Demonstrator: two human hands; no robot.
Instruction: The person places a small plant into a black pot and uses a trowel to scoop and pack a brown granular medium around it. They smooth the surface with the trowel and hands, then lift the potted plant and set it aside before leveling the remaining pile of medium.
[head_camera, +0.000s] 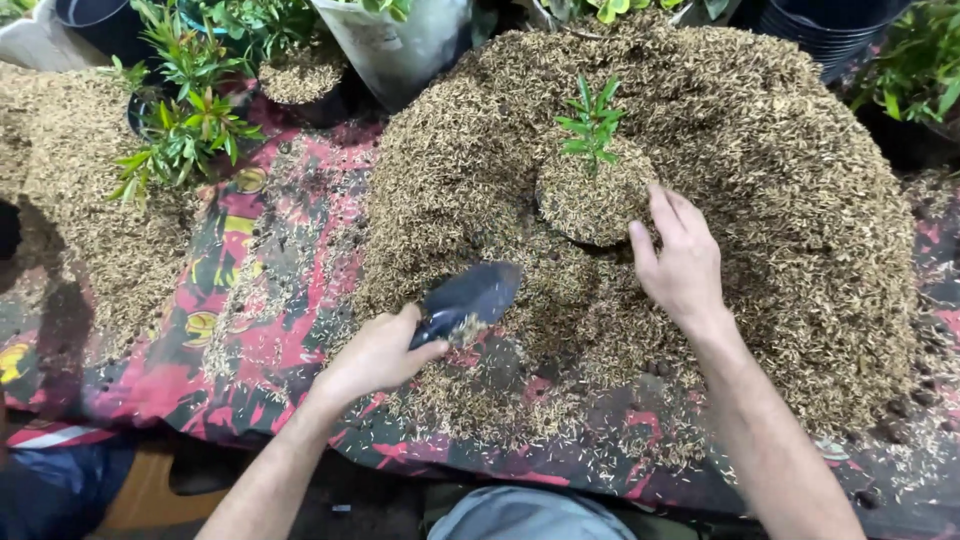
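Seedling pot steadied in the husk heap while a trowel is held beside it.

The small pot (592, 205), filled to the rim with husk and carrying a green seedling (592, 125), is touched along its right side by the right hand (680, 262), whose fingers are spread loosely against it rather than closed round it. The dark trowel (468, 298) is gripped by the left hand (380, 352), just below and left of the pot, a little husk resting on the blade. The pot could be tipped, or the seedling bent, if it is nudged by the blade or pressed unevenly; husk may be spilled further over the patterned cloth (260, 300) on the desk.
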